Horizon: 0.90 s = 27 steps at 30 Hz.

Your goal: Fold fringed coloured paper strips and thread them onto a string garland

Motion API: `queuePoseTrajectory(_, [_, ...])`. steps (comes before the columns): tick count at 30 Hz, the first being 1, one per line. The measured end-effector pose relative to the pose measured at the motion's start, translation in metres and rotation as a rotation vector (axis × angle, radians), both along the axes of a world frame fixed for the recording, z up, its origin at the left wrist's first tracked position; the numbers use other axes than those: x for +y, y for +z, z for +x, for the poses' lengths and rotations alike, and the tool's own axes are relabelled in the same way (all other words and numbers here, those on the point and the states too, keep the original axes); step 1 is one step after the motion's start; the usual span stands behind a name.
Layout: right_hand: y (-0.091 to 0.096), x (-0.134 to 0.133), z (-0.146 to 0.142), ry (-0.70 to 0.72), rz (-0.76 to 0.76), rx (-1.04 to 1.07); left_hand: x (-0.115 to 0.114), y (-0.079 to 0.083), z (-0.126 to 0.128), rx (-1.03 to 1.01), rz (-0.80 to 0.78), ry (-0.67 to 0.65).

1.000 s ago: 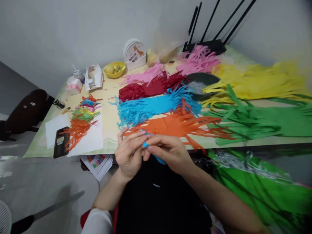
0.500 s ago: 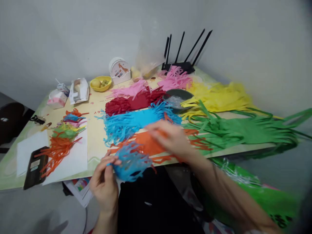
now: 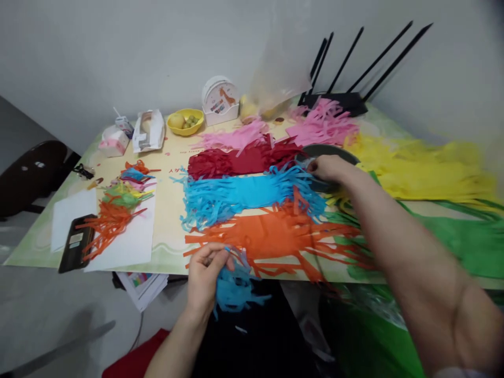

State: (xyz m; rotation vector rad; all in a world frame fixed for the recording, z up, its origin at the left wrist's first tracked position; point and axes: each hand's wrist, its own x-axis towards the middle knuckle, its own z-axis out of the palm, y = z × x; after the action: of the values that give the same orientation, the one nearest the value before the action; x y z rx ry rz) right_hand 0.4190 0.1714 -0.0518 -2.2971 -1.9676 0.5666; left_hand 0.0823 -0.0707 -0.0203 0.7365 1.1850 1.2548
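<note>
My left hand [image 3: 210, 273] pinches a blue paper tassel [image 3: 234, 289] by its top, and the fringe hangs down in front of the table edge. My right hand [image 3: 328, 168] is stretched out to a dark round dish [image 3: 334, 155], fingers drawn together at its left side by some clear plastic. What those fingers hold, if anything, is too small to make out. In front lie fringed sheets of paper: orange [image 3: 268, 233], blue [image 3: 255, 191], dark red [image 3: 252, 160] and pink [image 3: 236, 137]. To the right are yellow [image 3: 425, 168] and green [image 3: 452, 241] fringed sheets.
Several small coloured tassels [image 3: 112, 220] lie on white paper [image 3: 137, 236] at left, beside a dark phone [image 3: 76, 241]. Behind stand a yellow fruit bowl [image 3: 186, 123], a giraffe-print holder [image 3: 220, 100], a plastic bag [image 3: 275, 68] and a black router [image 3: 334, 102].
My right hand has moved from over the orange sheet, away and to the right, to the dark dish. My left hand still holds the blue tassel, now hanging lower. The view has shifted.
</note>
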Motion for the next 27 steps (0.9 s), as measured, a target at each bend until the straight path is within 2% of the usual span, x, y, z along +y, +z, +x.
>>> queuePoseTrajectory(3, [0.001, -0.001, 0.006, -0.022, 0.032, 0.025, 0.002, -0.002, -0.001, -0.067, -0.047, -0.003])
queuePoseTrajectory(9, [0.011, -0.018, 0.016, -0.164, 0.179, 0.21, -0.002, -0.006, -0.003, -0.085, -0.022, -0.03])
queuePoseTrajectory(14, [0.022, -0.034, 0.017, -0.256, 0.278, 0.37, -0.005, -0.008, -0.005, -0.063, -0.012, -0.053])
queuePoseTrajectory(18, [0.036, -0.049, 0.016, -0.264, 0.312, 0.528, -0.009, -0.008, -0.009, -0.067, -0.016, -0.047])
queuePoseTrajectory(21, [0.055, -0.067, 0.029, -0.194, 0.223, 0.648, -0.012, -0.009, -0.015, -0.064, -0.025, -0.03])
queuePoseTrajectory(24, [0.075, -0.083, 0.049, 0.058, -0.092, 0.71, -0.011, -0.009, -0.021, -0.038, -0.025, -0.007])
queuePoseTrajectory(26, [0.082, -0.084, 0.054, 0.193, -0.207, 0.541, -0.01, -0.009, -0.022, -0.032, -0.016, 0.001])
queuePoseTrajectory(27, [0.081, -0.081, 0.052, 0.208, -0.184, 0.406, -0.009, -0.008, -0.022, -0.033, -0.011, 0.002])
